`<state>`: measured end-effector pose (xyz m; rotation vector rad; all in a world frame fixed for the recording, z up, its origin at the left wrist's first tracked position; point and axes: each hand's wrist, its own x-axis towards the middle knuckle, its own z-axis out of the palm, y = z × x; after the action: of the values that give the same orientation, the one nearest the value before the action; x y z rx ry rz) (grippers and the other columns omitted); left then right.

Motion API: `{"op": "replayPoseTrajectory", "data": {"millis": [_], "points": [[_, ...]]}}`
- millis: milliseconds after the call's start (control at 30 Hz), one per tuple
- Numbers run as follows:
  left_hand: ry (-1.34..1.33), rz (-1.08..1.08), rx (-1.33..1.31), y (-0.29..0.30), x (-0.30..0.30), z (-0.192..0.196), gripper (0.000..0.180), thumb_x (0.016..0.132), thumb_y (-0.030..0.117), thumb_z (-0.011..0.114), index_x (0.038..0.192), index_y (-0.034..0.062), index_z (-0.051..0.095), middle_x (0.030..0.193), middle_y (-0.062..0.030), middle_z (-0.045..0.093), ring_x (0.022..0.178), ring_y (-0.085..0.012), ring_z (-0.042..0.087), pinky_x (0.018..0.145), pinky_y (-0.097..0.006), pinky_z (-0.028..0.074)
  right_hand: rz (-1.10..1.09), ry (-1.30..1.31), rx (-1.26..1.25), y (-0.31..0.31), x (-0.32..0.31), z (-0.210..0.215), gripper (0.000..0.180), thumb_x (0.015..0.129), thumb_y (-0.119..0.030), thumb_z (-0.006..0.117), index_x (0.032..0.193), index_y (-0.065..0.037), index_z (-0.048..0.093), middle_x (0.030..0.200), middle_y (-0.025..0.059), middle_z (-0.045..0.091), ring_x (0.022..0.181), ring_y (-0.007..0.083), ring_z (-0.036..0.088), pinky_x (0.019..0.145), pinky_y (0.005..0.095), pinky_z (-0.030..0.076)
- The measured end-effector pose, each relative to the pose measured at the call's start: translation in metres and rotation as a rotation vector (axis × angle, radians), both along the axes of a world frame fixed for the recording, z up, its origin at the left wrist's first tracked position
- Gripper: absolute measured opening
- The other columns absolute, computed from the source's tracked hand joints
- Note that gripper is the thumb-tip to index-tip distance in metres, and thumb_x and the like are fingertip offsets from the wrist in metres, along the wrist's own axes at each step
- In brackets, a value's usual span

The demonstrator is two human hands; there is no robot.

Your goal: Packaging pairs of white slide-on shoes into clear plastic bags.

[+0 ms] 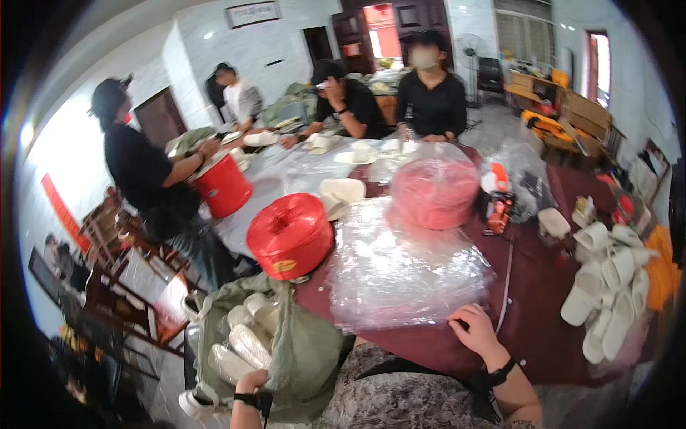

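My left hand is down at the green woven sack, its fingers closed at the lower end of a pair of pale slippers in shiny clear wrap. More pale slippers lie in the sack's mouth. My right hand rests at the near corner of a stack of clear plastic bags, fingers apart over its edge. Something small and black shows at the thumb; I cannot tell what it is. Both wrists wear dark bands.
A red twine roll and a plastic-covered red roll stand on the dark red tabletop. Loose pale slippers pile up at right. Several people work around the table; one at left holds a red roll.
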<state>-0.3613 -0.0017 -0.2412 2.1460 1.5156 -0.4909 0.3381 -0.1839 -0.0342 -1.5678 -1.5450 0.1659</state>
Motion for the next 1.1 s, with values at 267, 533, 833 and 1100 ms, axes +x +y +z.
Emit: {"op": "replayPoseTrajectory", "data": {"millis": [267, 533, 833, 1100], "points": [[0.261, 0.069, 0.366, 0.043, 0.171, 0.177, 0.046, 0.075, 0.039, 0.076, 0.115, 0.0178, 0.071, 0.104, -0.0131, 0.071, 0.099, -0.0334, 0.066, 0.086, -0.045, 0.053, -0.005, -0.109, -0.097, -0.016, 0.016, -0.011, 0.009, 0.082, -0.012, 0.071, 0.090, -0.010, 0.070, 0.096, 0.0045, 0.065, 0.093, 0.0279, 0.059, 0.084, 0.0393, 0.049], [-0.578, -0.373, 0.742, 0.082, 0.426, 0.367, 0.055, 0.078, 0.021, 0.071, 0.130, 0.0076, 0.058, 0.134, -0.0205, 0.056, 0.121, -0.0388, 0.054, 0.101, -0.044, 0.045, 0.041, -0.078, -0.093, -0.013, 0.014, -0.010, 0.014, 0.084, -0.016, 0.070, 0.095, -0.008, 0.069, 0.100, 0.0085, 0.065, 0.097, 0.0305, 0.059, 0.087, 0.0412, 0.047], [-0.737, -0.162, 0.585, 0.270, 0.539, 0.285, 0.070, 0.079, 0.030, 0.076, 0.136, 0.0000, 0.050, 0.135, -0.0331, 0.049, 0.126, -0.0456, 0.049, 0.104, -0.047, 0.042, -0.101, 0.102, -0.208, -0.028, 0.047, 0.009, 0.019, 0.089, -0.022, 0.067, 0.103, -0.010, 0.069, 0.106, 0.0070, 0.066, 0.103, 0.0293, 0.059, 0.089, 0.0397, 0.048], [-0.563, 0.030, 0.606, 0.395, 0.547, 0.224, 0.094, 0.074, 0.045, 0.078, 0.146, 0.0011, 0.036, 0.130, -0.0320, 0.053, 0.121, -0.0449, 0.053, 0.099, -0.049, 0.045, -0.288, 0.309, -0.254, -0.028, 0.083, -0.011, 0.014, 0.089, -0.021, 0.069, 0.096, -0.009, 0.072, 0.097, 0.0044, 0.068, 0.089, 0.0213, 0.064, 0.075, 0.0334, 0.051]]}}
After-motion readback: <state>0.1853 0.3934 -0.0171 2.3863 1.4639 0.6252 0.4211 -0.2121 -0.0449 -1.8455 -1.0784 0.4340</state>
